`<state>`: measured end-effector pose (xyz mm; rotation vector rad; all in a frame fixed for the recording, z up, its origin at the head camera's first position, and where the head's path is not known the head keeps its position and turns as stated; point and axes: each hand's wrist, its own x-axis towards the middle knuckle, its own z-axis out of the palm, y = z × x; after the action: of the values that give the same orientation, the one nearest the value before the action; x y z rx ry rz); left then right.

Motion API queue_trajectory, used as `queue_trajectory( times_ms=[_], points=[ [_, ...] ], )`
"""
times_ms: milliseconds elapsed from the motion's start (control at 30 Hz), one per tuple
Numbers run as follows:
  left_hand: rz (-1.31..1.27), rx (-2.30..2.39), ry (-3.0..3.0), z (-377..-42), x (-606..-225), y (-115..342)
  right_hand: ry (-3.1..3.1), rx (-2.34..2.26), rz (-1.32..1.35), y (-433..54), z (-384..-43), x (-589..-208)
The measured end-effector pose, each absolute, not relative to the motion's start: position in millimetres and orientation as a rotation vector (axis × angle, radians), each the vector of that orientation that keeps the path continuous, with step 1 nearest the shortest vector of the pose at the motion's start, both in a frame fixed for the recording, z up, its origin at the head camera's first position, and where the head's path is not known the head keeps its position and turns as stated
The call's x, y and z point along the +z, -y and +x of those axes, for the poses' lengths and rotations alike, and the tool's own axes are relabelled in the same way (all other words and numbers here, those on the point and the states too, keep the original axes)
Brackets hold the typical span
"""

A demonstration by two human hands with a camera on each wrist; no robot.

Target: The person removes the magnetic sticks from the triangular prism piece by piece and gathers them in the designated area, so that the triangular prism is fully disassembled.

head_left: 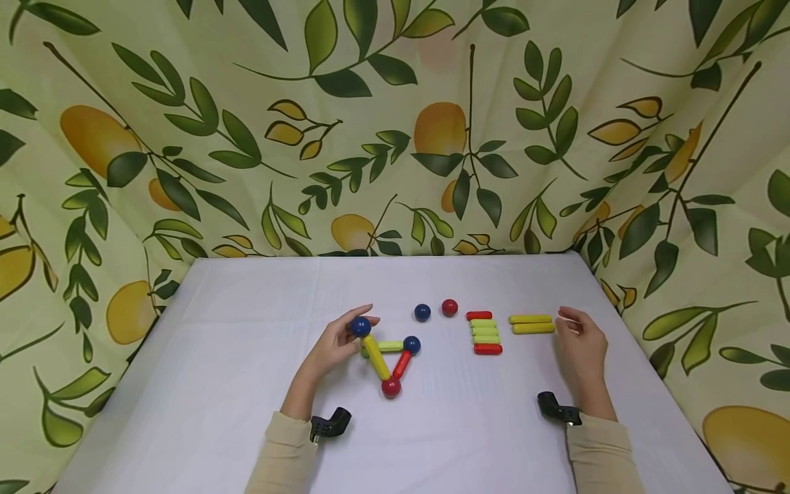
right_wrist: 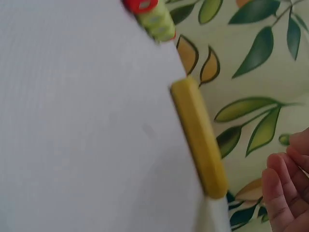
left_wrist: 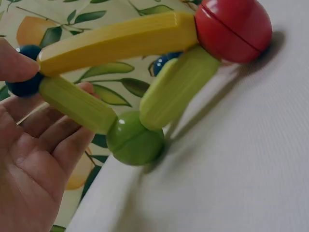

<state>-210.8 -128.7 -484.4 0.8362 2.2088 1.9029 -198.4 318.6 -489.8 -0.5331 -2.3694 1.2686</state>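
Note:
My left hand (head_left: 327, 348) pinches a blue ball (head_left: 361, 326), the raised corner of a joined ball-and-rod frame. From that ball a yellow rod (head_left: 376, 358) runs down to a red ball (head_left: 391, 387). A red rod (head_left: 402, 364) links the red ball with another blue ball (head_left: 411, 344). The left wrist view also shows a green ball (left_wrist: 135, 138) joined to light green rods (left_wrist: 79, 105); in the head view that ball is mostly hidden. My right hand (head_left: 582, 346), fingers loosely bent and holding nothing, is just right of two yellow rods (head_left: 532, 324).
A loose blue ball (head_left: 422, 313) and red ball (head_left: 450, 307) lie behind the frame. Right of them is a column of short rods, light green ones (head_left: 485, 332) between two red ones (head_left: 488, 349). A leaf-patterned curtain (head_left: 395, 171) borders the white table (head_left: 444, 439).

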Motion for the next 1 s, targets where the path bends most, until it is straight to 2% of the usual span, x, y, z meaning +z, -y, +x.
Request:
queue_trajectory(
  times_ms=[233,433,600,867,1000],
  points=[
    [0.788,1.78,-2.221,-214.5,-503.0,130.4,2.358,1.357,-0.257,-285.8,-195.4,-471.2],
    [0.691,1.692,-2.293,-215.2,-511.8,124.5,2.423,1.374,0.06,-253.4,-205.8,-493.4],
    [0.611,1.692,-2.32,-215.3,-515.3,120.5,2.561,1.588,0.222,-204.1,-198.7,-484.2],
    [0.518,1.675,-2.362,-212.2,-513.8,114.8,2.797,1.706,0.348,-147.7,-195.7,-491.9],
    [0.487,1.637,-2.405,-202.8,-495.3,108.7,2.81,1.661,0.509,-134.5,-196.5,-494.6]
  ],
)
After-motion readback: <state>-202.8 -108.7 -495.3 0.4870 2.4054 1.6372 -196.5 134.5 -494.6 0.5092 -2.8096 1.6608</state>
